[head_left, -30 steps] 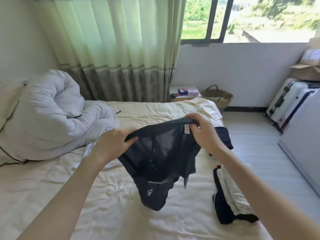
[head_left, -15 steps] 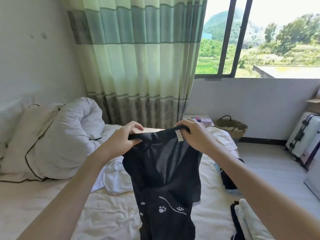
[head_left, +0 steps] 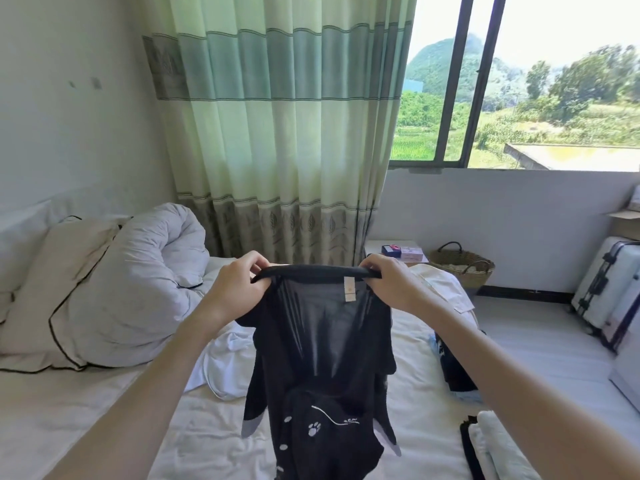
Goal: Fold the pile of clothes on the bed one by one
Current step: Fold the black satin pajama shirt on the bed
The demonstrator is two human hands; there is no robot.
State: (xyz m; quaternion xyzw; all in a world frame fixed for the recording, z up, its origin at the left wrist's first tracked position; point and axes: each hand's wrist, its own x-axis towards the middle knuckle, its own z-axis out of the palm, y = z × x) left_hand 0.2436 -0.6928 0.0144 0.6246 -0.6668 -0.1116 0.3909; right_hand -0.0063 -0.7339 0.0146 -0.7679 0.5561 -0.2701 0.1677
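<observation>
A black garment (head_left: 322, 358) with white paw prints hangs in the air over the bed (head_left: 86, 403). My left hand (head_left: 239, 289) pinches the left end of its stretched top band, and my right hand (head_left: 391, 282) pinches the right end. A small label hangs from the band between them. Behind the garment lies a crumpled white cloth (head_left: 221, 362). Dark clothes (head_left: 453, 368) and a cream garment (head_left: 440, 285) lie on the bed's right side. Folded white and black pieces (head_left: 485, 441) sit at the lower right.
A bunched white duvet (head_left: 138, 282) and a pillow (head_left: 45, 292) fill the bed's left. Beyond the bed are a green curtain (head_left: 284, 133), a small table (head_left: 398, 249) with boxes, a wicker basket (head_left: 462, 263) and suitcases (head_left: 609, 289) on the floor at right.
Both hands have lifted the black garment higher and drawn its top band straight and taut. The garment now hangs full length, and my view has tilted up toward the window.
</observation>
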